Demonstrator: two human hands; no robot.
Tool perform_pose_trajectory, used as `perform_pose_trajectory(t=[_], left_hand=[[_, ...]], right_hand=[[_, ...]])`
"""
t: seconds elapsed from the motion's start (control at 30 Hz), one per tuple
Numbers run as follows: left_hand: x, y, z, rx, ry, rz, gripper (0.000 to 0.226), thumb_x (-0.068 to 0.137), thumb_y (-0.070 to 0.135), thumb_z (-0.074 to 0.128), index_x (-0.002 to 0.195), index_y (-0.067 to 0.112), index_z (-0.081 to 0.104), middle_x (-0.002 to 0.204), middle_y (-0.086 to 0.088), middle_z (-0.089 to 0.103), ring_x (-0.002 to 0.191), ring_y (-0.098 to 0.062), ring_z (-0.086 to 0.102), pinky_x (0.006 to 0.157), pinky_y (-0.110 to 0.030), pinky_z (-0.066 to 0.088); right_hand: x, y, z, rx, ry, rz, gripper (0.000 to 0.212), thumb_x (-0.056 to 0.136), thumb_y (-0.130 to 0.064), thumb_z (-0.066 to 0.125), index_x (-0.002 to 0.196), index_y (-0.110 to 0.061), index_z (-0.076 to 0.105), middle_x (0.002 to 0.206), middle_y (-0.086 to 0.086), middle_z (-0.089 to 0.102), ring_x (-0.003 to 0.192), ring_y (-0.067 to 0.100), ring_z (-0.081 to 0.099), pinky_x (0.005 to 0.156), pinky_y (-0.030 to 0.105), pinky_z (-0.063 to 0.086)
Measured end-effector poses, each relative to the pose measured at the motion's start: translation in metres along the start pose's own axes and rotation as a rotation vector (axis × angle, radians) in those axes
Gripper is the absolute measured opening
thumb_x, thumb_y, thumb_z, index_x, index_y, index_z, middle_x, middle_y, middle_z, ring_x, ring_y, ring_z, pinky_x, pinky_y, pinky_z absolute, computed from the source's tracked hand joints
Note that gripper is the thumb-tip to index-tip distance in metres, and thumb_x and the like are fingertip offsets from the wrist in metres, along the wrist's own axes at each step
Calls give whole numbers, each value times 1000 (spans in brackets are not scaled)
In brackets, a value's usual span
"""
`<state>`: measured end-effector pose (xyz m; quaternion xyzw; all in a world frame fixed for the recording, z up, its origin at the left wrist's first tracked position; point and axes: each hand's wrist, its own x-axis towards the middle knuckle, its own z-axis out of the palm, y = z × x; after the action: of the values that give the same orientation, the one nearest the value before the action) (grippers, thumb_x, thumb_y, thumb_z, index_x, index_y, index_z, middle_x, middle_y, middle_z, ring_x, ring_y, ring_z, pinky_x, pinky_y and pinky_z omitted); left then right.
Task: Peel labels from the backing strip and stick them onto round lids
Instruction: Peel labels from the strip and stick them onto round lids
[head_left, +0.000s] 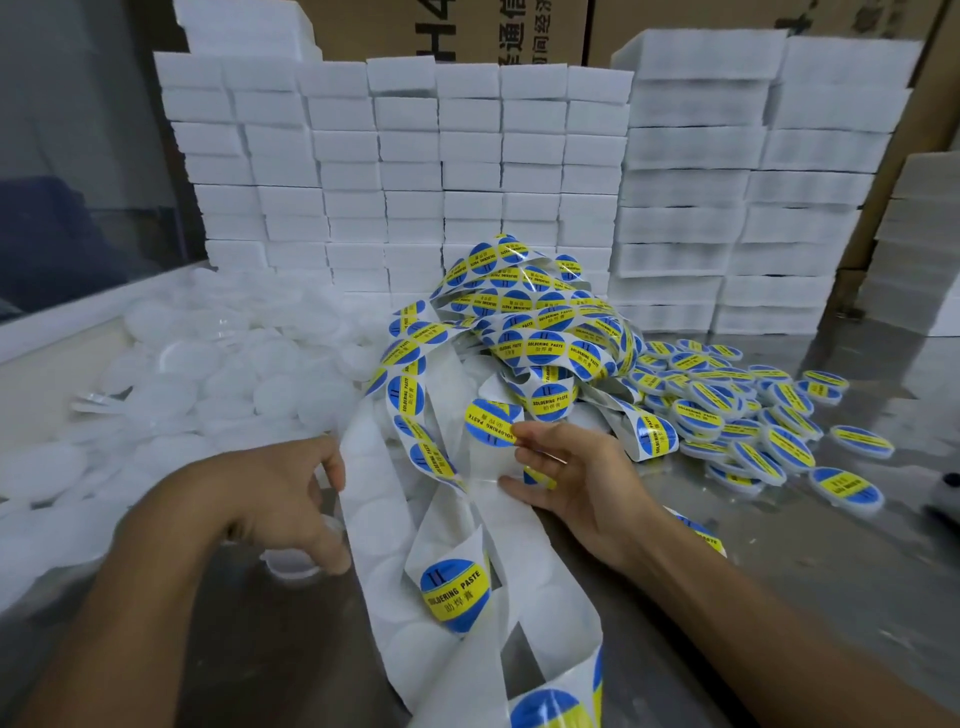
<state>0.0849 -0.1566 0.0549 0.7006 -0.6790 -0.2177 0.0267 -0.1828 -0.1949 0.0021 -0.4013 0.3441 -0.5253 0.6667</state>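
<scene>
My right fingers (524, 441) pinch the edge of one peeled label (491, 422), thumb stretched out below it; my left fingers (332, 545) curl down around a plain white lid (292, 564) on the steel table (779, 545), with the backing strip's edge against that hand.

I place everything from the tangle of backing strip (519, 332), the heap in the middle. Behind it stands the wall of white foam blocks (415, 171), with cardboard cartons (519, 26) above. Left of it lies the big spread of unlabelled lids (208, 374); right of it, the smaller pile of finished labelled lids (727, 405). In front of it the emptied strip (374, 499) trails toward me, between my left hand (280, 499) and right hand (582, 483). The lid sits just in front and left of the tangle; the label hangs in front of it, in the air.

My worries, I judge: the free label is close to loops of strip, and its sticky side could catch one or fold on itself if I swing it carelessly. The trailing strip lies beside the lid and may slide over it, so the label lands on paper. Pinched only at the edge, it could go down off-centre or wrinkled.
</scene>
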Motion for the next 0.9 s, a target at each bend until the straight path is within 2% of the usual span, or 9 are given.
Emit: perform_pose_trajectory(t=[0.1,0.17,0.27,0.33,0.4,0.57,0.73,0.8,0.9], left_hand=[[7,2,6,70,7,-43,65,46,32,86,97,28,47,99,4,64,86,-17,64,74,-32,56],[12,2,10,64,53,-73,54,57,19,82,97,26,45,98,1,64,84,-20,63,69,-32,56],[16,0,12,8,129,-77,46,57,20,76,91,26,46,94,-1,64,85,-24,65,69,-35,57],[18,-1,12,-55,203,-48,43,54,20,74,88,26,48,91,0,64,83,-24,64,71,-37,57],[21,0,12,-117,275,9,40,53,19,70,87,26,49,88,1,64,80,-23,62,67,-33,52],[23,1,17,-56,234,0,35,67,10,65,92,27,48,86,3,63,74,-17,58,54,-24,42],[24,2,19,-80,299,53,28,71,2,55,90,23,49,86,-2,62,72,-20,55,56,-25,43],[22,4,16,-142,367,95,30,72,-1,57,87,24,50,87,-3,62,73,-21,57,60,-27,46],[18,6,6,-370,554,232,35,71,-6,60,83,26,54,90,4,60,62,-23,53,51,-25,44]], right_hand=[[1,0,-1,-31,30,-18,9,75,-13,78,83,-9,80,87,6,72,83,15,64,83,49,60],[1,1,0,-39,52,-33,13,76,-8,77,89,-11,80,84,5,72,76,13,66,80,47,60],[1,1,1,-57,54,-41,17,83,-2,72,96,-12,78,84,2,75,71,8,70,77,43,61],[1,1,1,-61,55,-36,18,84,0,70,89,-13,80,88,3,77,75,10,72,76,42,62],[2,1,1,-54,61,-36,19,84,2,70,85,-14,80,87,3,76,78,12,71,76,42,61],[4,3,-1,-11,71,-46,14,84,2,70,91,-9,75,77,4,71,74,14,64,81,48,60],[7,3,-3,27,67,-30,9,85,-2,71,91,-8,73,78,5,69,78,17,62,83,50,59],[8,3,-3,44,48,-22,7,86,-7,70,83,-12,74,77,3,70,81,18,62,87,52,58],[8,3,-4,52,26,-27,16,87,-11,70,73,-18,73,79,1,71,85,20,63,88,54,57]])
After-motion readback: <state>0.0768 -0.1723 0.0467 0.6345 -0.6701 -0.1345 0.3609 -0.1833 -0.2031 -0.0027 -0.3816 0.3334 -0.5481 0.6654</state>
